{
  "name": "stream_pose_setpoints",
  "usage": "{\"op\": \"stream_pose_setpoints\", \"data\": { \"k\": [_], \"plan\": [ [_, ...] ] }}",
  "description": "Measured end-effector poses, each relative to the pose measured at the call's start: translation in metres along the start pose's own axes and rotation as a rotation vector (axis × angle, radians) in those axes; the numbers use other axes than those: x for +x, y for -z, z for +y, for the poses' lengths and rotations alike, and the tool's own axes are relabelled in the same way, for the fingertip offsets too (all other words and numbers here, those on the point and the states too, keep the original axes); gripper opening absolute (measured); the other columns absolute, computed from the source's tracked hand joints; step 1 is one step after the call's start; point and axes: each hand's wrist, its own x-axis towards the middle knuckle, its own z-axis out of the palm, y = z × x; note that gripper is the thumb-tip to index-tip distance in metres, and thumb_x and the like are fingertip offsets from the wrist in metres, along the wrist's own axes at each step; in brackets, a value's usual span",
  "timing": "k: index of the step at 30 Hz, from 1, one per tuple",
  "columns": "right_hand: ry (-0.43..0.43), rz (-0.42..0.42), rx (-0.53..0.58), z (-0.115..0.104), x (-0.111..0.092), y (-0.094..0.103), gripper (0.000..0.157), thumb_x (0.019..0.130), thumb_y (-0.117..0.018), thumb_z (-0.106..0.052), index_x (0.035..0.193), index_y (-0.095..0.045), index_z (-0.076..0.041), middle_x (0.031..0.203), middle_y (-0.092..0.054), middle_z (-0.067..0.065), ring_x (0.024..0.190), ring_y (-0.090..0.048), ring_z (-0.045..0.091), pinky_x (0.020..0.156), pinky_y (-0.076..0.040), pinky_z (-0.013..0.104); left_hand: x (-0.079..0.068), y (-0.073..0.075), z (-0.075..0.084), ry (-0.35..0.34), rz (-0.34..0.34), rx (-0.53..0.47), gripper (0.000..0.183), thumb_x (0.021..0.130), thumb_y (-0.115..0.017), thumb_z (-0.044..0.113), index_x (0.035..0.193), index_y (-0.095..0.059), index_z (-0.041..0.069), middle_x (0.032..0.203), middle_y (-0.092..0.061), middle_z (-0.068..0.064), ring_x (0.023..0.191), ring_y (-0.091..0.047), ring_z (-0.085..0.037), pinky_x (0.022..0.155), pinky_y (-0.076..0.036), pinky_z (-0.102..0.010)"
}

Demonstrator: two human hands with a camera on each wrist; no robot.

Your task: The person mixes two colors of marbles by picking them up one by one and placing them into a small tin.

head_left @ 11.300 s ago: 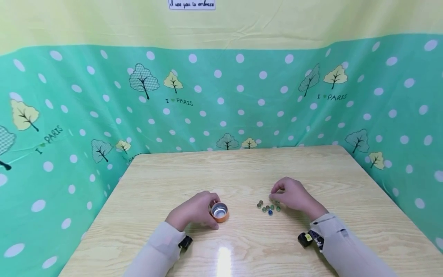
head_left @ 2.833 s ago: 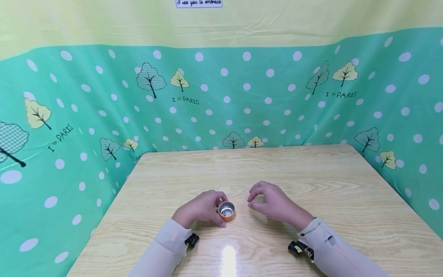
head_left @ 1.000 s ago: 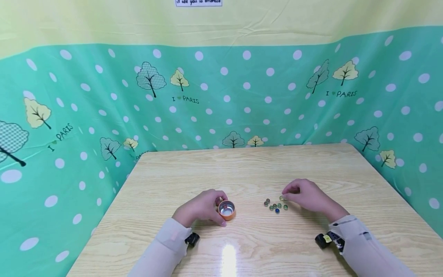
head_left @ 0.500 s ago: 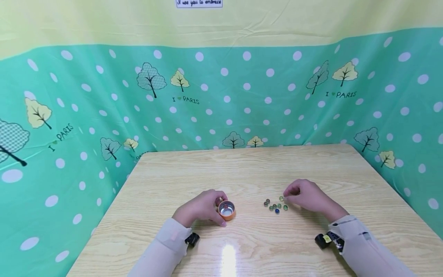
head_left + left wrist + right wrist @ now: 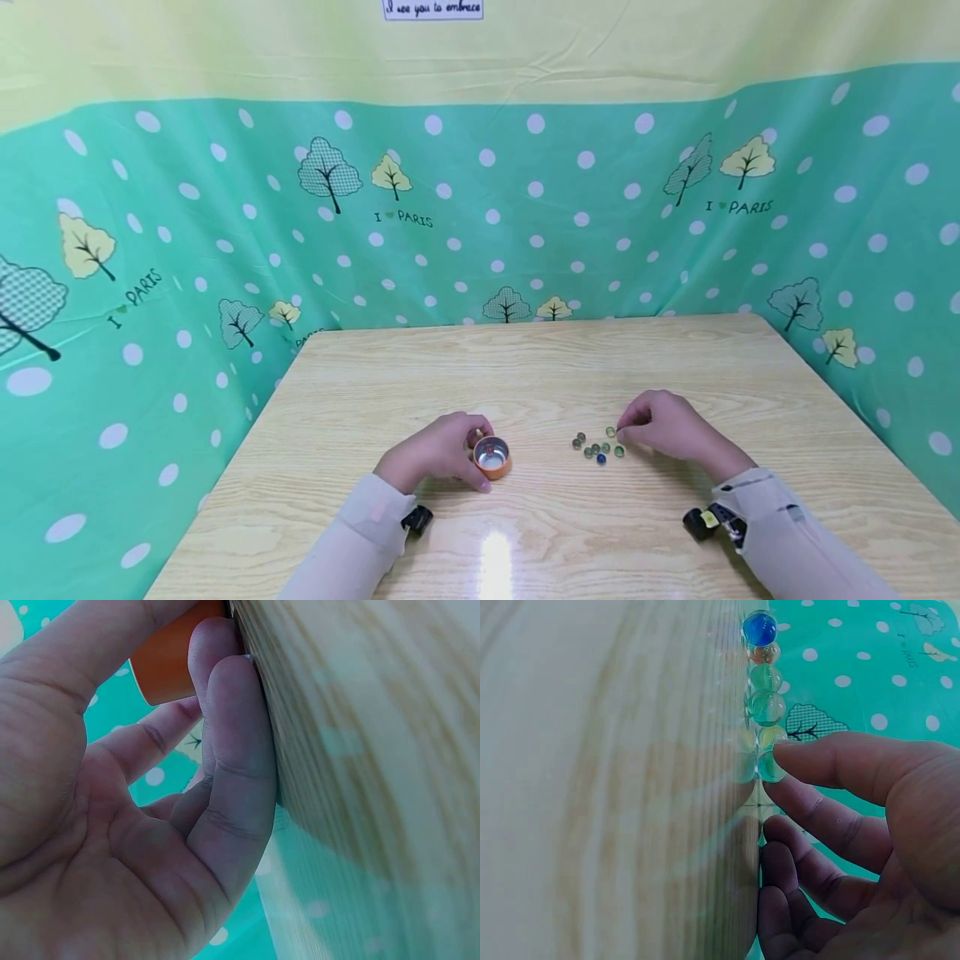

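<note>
My left hand (image 5: 438, 450) grips a small orange cup (image 5: 492, 468) with a silvery inside, thumb and forefinger round its sides. The cup stands upright on the table; something small and reddish shows inside it. In the left wrist view, part of its orange wall (image 5: 169, 664) shows behind the thumb. To the right, my right hand (image 5: 667, 427) rests low over the table. A teal marble (image 5: 771, 766) sits between its thumb and forefinger tips. Right beside the thumb is a yellowish marble (image 5: 771, 736). Several glass marbles lie left of this hand, among them a blue marble (image 5: 602, 459).
The wooden table (image 5: 375, 367) reaches back to a green dotted curtain (image 5: 420, 275). Bare wood lies between the cup and the marbles. A small black camera is on each wrist, the right camera (image 5: 700, 523) low over the table.
My right hand, near the cup 2.8 s ago, has moved right to the marbles. Over the last second its fingertips shift slightly right. The left hand and cup stay in place.
</note>
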Motion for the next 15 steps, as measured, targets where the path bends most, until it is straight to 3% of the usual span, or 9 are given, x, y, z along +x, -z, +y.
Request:
{"op": "stream_pose_setpoints", "data": {
  "k": [15],
  "plan": [
    [-0.018, -0.013, 0.007, -0.0057, -0.0026, 0.0033, 0.007, 0.089, -0.08, -0.023, 0.093, -0.078, -0.018, 0.09, -0.07, -0.001, 0.079, -0.059, 0.018, 0.067, -0.05, 0.034, 0.0001, -0.0008, -0.0005, 0.013, 0.003, 0.002, 0.057, 0.063, -0.101, 0.022, 0.109, -0.066, 0.02, 0.103, -0.066, 0.001, 0.092, -0.06, -0.018, 0.085, -0.051, -0.04]
  ]
}}
